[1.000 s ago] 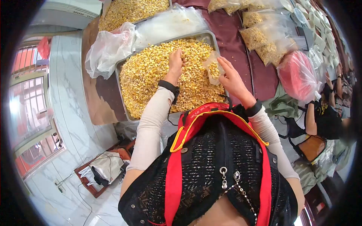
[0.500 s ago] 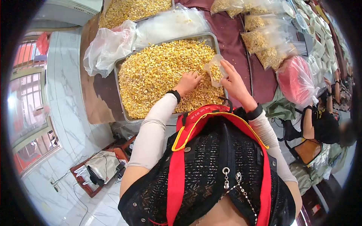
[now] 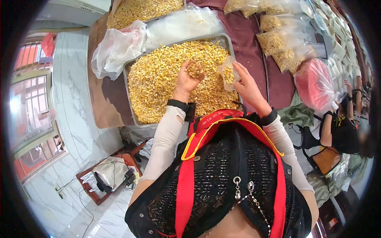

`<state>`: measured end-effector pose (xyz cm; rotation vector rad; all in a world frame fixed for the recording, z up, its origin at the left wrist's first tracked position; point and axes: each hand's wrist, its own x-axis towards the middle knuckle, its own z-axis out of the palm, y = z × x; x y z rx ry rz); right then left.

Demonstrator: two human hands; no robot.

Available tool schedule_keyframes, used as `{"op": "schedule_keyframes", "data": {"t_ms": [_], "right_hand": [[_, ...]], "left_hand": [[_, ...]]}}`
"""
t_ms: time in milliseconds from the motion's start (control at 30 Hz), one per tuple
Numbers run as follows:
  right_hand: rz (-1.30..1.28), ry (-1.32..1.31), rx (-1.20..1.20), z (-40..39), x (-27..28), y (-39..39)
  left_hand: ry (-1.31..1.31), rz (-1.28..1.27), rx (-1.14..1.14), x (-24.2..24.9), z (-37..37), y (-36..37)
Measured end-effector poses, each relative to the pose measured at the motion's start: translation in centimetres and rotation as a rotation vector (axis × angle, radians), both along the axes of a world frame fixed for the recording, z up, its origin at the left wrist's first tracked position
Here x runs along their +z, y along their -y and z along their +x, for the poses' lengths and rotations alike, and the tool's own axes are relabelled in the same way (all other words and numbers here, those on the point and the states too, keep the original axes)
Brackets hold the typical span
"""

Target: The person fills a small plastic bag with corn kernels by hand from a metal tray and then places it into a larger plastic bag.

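Note:
A large metal tray [image 3: 129,92] heaped with yellow corn kernels [image 3: 158,75] lies in front of me. Above the heap, my left hand [image 3: 189,78] is turned palm up, its fingers curled around a handful of kernels. Near the tray's right side my right hand [image 3: 249,84] grips a small clear plastic bag [image 3: 229,81] between thumb and fingers. Some kernels sit inside that bag. Light sleeves and black wristbands cover both my forearms.
A stack of clear plastic bags [image 3: 184,25] and a crumpled bag [image 3: 117,51] lie beyond the tray. Another corn tray [image 3: 139,12] is behind. Filled bags [image 3: 274,41] line the right, by a pink bag [image 3: 313,85]. A person [image 3: 343,131] is at far right.
My left hand has come up out of the corn and turned palm up with kernels in it. My right hand still holds the small bag in nearly the same place.

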<state>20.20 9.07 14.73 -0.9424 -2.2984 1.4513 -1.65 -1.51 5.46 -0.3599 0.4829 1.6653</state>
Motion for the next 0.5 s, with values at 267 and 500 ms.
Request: {"op": "schedule_keyframes", "data": {"t_ms": [267, 500], "right_hand": [[0.035, 0.006, 0.005, 0.1, -0.4, 0.1], [0.048, 0.003, -0.008, 0.2, -0.4, 0.2]], "left_hand": [[-0.079, 0.149, 0.041, 5.9, 2.0, -2.8], [-0.442, 0.114, 0.044, 9.6, 6.9, -5.4]]}}
